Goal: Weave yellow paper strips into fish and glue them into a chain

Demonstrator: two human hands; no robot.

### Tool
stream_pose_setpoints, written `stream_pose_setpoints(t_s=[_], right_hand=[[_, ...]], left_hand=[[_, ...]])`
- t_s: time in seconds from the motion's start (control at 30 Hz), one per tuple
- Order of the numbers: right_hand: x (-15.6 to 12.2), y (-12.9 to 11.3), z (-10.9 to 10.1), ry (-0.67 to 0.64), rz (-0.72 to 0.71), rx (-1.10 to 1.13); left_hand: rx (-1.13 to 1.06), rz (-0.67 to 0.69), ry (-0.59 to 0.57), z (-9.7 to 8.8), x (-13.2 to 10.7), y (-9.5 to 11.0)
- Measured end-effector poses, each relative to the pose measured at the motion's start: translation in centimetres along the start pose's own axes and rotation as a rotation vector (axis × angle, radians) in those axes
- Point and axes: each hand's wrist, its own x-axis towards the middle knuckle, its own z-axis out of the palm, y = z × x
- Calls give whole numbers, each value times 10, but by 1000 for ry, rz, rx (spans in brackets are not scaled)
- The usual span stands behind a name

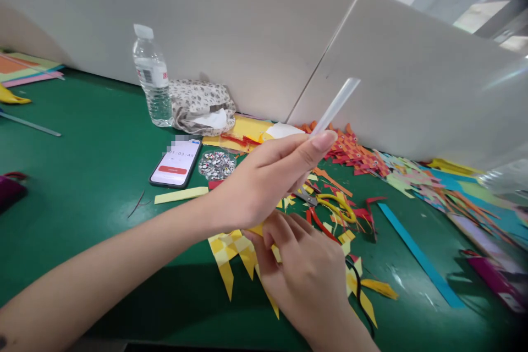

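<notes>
2 hands [307, 267], 1 held stick [336, 104], 1 phone [176, 163], 1 upright bottle [152, 77].

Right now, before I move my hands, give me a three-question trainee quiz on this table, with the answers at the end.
1. Which hand holds the clear stick?
2. True or false: the phone lies screen up on the green table.
3. What stands left of the patterned cloth: A, a mug; B, a water bottle; C, a lamp?

Key:
1. The left hand.
2. True.
3. B.
</notes>
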Motion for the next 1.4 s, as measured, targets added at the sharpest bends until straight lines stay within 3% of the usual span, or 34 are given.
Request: stream_pose_setpoints(t_s=[1.4], right_hand=[[-2,-3,9,74,-11,-21]], left_hand=[[129,-26,-50,-4,-2,2]])
